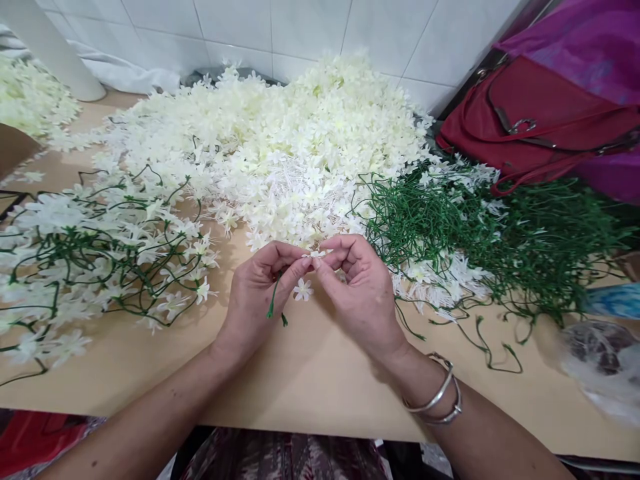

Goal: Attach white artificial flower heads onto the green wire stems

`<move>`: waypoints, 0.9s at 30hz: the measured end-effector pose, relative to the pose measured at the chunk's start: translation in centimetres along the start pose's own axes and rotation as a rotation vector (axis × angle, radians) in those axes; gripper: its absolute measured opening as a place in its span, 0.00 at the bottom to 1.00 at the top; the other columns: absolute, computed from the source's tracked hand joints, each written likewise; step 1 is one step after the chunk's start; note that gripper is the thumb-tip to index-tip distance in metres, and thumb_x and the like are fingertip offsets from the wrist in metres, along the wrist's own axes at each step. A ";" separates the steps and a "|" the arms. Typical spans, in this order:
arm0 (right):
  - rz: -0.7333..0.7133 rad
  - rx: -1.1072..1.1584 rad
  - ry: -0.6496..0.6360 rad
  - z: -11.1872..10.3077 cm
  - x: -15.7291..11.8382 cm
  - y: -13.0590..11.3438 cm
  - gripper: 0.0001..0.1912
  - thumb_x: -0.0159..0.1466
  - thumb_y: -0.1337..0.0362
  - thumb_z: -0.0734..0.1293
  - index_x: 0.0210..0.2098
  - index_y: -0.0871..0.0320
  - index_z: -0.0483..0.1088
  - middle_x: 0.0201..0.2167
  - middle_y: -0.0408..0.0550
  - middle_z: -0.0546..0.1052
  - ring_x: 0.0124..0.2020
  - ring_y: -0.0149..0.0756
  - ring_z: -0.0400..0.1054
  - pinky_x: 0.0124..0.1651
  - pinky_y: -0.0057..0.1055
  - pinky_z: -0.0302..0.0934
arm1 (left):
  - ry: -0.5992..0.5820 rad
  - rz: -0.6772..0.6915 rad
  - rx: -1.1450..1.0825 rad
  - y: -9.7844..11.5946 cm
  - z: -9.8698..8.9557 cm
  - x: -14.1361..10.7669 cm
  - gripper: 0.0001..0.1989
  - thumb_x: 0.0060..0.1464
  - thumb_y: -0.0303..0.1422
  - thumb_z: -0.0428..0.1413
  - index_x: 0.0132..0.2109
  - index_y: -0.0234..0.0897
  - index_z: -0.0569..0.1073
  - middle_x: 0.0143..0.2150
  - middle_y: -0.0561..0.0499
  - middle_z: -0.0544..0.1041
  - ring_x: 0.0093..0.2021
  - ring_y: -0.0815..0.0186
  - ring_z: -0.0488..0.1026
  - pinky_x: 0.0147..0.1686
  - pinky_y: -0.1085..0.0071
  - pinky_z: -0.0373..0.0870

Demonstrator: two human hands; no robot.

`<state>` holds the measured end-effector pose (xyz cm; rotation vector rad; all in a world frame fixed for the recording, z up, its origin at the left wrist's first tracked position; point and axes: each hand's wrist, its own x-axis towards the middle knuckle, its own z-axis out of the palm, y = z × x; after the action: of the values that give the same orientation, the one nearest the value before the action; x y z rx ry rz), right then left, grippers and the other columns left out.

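My left hand (pixel 265 287) and my right hand (pixel 357 290) meet at the middle of the table, fingertips pinched together. Between them is a small white artificial flower (pixel 315 254). A green plastic stem (pixel 273 298) hangs from under my left fingers, its lower tips showing. Just below the fingertips another white flower (pixel 303 290) shows; whether it is held or lies on the table I cannot tell. Beyond my hands rises a large heap of loose white blossoms (pixel 300 133). Bare green stems (pixel 420 213) lie piled to the right of my right hand.
At left, white flowers on green stems (pixel 110 247) lie heaped. A red handbag (pixel 540 120) stands at the back right against purple cloth (pixel 590 40). A clear plastic bag (pixel 600 353) lies at the right edge. White tiled wall (pixel 310 27) bounds the table (pixel 310 387) behind.
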<state>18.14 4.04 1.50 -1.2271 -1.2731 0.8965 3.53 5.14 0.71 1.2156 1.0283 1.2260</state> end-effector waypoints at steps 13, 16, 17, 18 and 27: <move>-0.074 -0.044 -0.035 -1.0 0.3 0.5 0.01 0.67 0.65 0.72 0.37 0.54 0.78 0.35 0.46 0.81 0.39 0.38 0.75 0.47 0.38 0.68 | -0.009 0.020 0.048 0.1 -0.2 -0.4 0.08 0.63 0.38 0.65 0.44 0.39 0.80 0.40 0.50 0.85 0.41 0.66 0.82 0.42 0.73 0.78; -0.095 -0.061 -0.051 -1.0 0.4 0.8 0.03 0.68 0.64 0.71 0.36 0.54 0.77 0.33 0.46 0.80 0.38 0.38 0.75 0.47 0.39 0.68 | -0.033 -0.021 -0.004 0.4 -0.2 -0.2 0.09 0.61 0.38 0.66 0.43 0.38 0.80 0.39 0.49 0.85 0.43 0.63 0.83 0.45 0.70 0.79; -0.094 -0.060 -0.058 -1.0 0.5 0.9 0.03 0.68 0.63 0.71 0.36 0.53 0.76 0.33 0.46 0.80 0.38 0.38 0.74 0.47 0.39 0.68 | -0.040 -0.029 -0.016 0.5 -0.2 -0.2 0.09 0.61 0.39 0.66 0.42 0.37 0.80 0.39 0.48 0.85 0.43 0.62 0.83 0.45 0.69 0.79; -0.099 -0.057 -0.062 -1.0 0.6 0.9 0.03 0.69 0.63 0.71 0.37 0.53 0.75 0.34 0.45 0.79 0.38 0.38 0.74 0.47 0.38 0.68 | -0.043 -0.031 -0.022 0.6 -0.2 -0.1 0.10 0.61 0.39 0.65 0.42 0.37 0.80 0.38 0.48 0.84 0.42 0.62 0.83 0.45 0.69 0.79; -0.114 0.109 -0.036 -1.8 1.5 0.3 0.07 0.69 0.61 0.73 0.37 0.54 0.71 0.39 0.46 0.79 0.41 0.36 0.77 0.49 0.37 0.70 | -0.107 -0.095 0.033 0.6 -1.5 0.3 0.12 0.69 0.42 0.57 0.51 0.40 0.73 0.32 0.56 0.69 0.24 0.72 0.61 0.24 0.74 0.60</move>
<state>20.19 5.31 1.70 -1.0468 -1.2921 0.8964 2.05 5.57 1.18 1.2304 1.0182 1.0634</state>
